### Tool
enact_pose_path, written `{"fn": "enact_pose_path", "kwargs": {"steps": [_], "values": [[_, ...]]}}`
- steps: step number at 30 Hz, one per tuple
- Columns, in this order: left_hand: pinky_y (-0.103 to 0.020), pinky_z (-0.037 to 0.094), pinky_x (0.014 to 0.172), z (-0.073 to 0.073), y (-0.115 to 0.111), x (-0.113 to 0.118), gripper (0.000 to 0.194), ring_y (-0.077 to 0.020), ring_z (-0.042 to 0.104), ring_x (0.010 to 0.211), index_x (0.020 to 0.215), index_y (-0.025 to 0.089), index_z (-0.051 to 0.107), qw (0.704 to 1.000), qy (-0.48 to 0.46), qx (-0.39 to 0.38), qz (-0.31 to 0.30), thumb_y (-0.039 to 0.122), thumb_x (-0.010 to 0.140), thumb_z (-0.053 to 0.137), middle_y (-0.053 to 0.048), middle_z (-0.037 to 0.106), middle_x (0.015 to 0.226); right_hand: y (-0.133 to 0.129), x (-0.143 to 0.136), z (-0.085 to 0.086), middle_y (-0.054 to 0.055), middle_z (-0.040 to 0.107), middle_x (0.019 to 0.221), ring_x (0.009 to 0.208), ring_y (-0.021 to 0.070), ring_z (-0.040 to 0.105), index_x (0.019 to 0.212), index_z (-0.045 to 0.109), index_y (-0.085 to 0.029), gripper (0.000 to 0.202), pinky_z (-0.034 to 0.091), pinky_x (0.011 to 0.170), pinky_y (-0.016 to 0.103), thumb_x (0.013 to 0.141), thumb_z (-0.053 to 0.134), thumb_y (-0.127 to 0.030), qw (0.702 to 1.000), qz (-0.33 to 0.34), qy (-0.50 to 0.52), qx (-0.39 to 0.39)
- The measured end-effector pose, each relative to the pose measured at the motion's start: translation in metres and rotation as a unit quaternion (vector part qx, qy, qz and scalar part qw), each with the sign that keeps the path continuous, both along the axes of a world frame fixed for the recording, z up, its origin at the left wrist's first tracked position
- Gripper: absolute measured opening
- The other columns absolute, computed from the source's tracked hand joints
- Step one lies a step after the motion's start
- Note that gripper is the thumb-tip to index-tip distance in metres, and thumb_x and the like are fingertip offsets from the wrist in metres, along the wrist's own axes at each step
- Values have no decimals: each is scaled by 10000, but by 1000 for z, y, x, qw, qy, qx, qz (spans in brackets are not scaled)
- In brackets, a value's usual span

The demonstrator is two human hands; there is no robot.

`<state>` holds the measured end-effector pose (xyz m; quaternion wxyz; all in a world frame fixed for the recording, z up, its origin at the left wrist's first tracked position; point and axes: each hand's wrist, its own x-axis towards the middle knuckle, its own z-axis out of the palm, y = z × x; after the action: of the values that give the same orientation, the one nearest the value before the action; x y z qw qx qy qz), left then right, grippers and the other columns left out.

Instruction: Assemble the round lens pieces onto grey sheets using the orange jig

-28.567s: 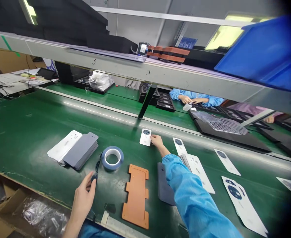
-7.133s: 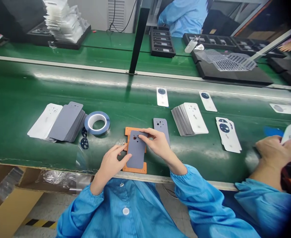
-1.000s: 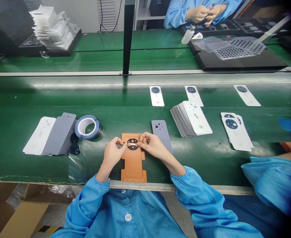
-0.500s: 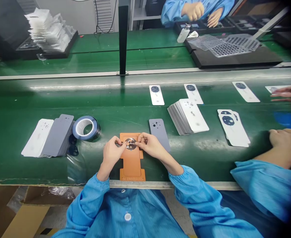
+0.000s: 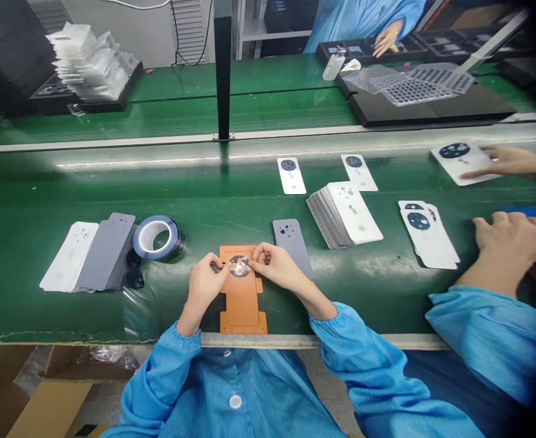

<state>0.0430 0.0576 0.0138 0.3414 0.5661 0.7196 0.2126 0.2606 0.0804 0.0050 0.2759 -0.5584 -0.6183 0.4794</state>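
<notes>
An orange jig plate [image 5: 243, 307] lies at the front edge of the green belt. Over its upper end is a thin, shiny round disc [image 5: 240, 267] with holes, like a camera-lens film. My left hand [image 5: 204, 285] pinches the disc's left edge between thumb and forefinger. On the opposite edge, my right hand [image 5: 275, 266] has the same kind of pinch. The fingertips hide those edges, and whether the disc touches the jig I cannot tell. Just right of my right hand lies a grey phone back panel [image 5: 290, 240] with camera holes.
Leftward are white panels [image 5: 69, 255], grey panels [image 5: 103, 252] and a tape roll [image 5: 176, 240]. A fanned white panel stack [image 5: 361, 216] stands right, near panels with dark lens discs [image 5: 418, 221]. A co-worker's hand [image 5: 509, 163] holds another panel [image 5: 454, 159]. A post [image 5: 223, 79] rises behind.
My hands stay nearly in place on the disc, which now catches more light and looks slightly tilted. The co-worker on the right has brought a panel with a lens disc over the belt.
</notes>
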Motion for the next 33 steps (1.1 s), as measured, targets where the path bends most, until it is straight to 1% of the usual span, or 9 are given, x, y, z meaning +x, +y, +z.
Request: {"fn": "enact_pose_path", "kwargs": {"steps": [6,11,14,17,21,25,29,33], "values": [[-260,328,570,-3,-1,-2,272,-148,520,533,730,232,562,1000,-5,13,-13,449,828,691,58,536,565,2,1,-2,-40,604,645,586,136,553,809,586,-217,205,413,581,268,828,697,-389,999,27,-39,24],[-260,322,563,0,-1,-2,280,-138,493,511,740,230,561,1000,-12,7,-16,459,842,685,71,502,534,3,3,0,-32,617,659,596,139,566,801,587,-219,233,422,581,268,848,686,-424,999,35,-37,20],[-257,327,566,0,-1,-3,278,-139,495,522,742,229,559,1000,-19,7,-19,457,841,684,71,500,534,3,2,1,-36,612,642,587,137,565,786,585,-218,208,416,578,266,846,679,-394,998,37,-39,17],[-251,332,559,-2,0,-5,242,-134,494,514,750,227,550,999,-47,-1,-24,415,835,676,73,505,531,4,2,3,-36,614,643,584,132,556,776,590,-215,156,411,581,263,828,675,-335,998,45,-43,17],[-241,336,545,-2,2,-9,199,-118,476,513,751,223,524,996,-80,-1,-29,364,833,637,64,554,593,4,1,5,-32,623,658,589,133,556,781,586,-216,114,412,581,261,816,661,-294,998,50,-37,14],[-239,336,536,0,2,-8,193,-115,481,512,737,218,535,997,-79,-2,-23,361,811,643,54,573,608,4,1,7,-33,619,656,586,134,555,777,578,-218,102,414,586,263,812,652,-277,998,51,-42,17],[-245,330,529,0,2,-6,184,-125,478,488,734,218,573,998,-63,-7,-16,369,785,666,63,524,534,3,1,8,-33,620,657,587,132,557,771,583,-220,88,417,585,259,814,646,-264,997,58,-46,32],[-245,328,533,-1,1,-5,171,-131,485,495,736,224,574,999,-48,-6,-14,360,778,669,69,506,518,3,1,7,-33,628,660,592,133,567,772,585,-221,84,417,583,254,811,649,-259,996,56,-55,34]]}}
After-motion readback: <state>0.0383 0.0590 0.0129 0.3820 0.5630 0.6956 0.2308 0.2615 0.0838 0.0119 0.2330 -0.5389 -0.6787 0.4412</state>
